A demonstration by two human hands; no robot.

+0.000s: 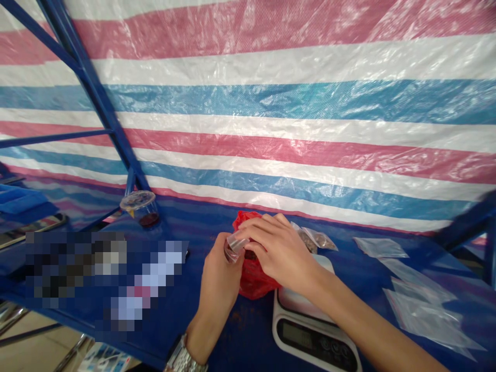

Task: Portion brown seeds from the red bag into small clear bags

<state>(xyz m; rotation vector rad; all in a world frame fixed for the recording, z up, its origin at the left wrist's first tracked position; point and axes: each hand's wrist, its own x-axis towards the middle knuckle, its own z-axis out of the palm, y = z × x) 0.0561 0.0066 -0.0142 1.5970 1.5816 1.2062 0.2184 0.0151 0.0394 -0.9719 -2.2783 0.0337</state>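
My left hand, with a metal watch at the wrist, is closed around a small clear plastic bag. From the right, my right hand reaches across with its fingers curled and pinching at the same clear bag. Below and behind both hands is a red plastic bag, its mouth loosely bunched and something dark inside it, mostly hidden by my fingers. A white kitchen scale lies under my right forearm, which covers part of its platform.
Flat clear zip bags lie on the blue table at right. Filled small bags sit behind the scale. A lidded plastic tub with dark contents stands at back left. Striped sheeting hangs behind; a blue frame rises at left.
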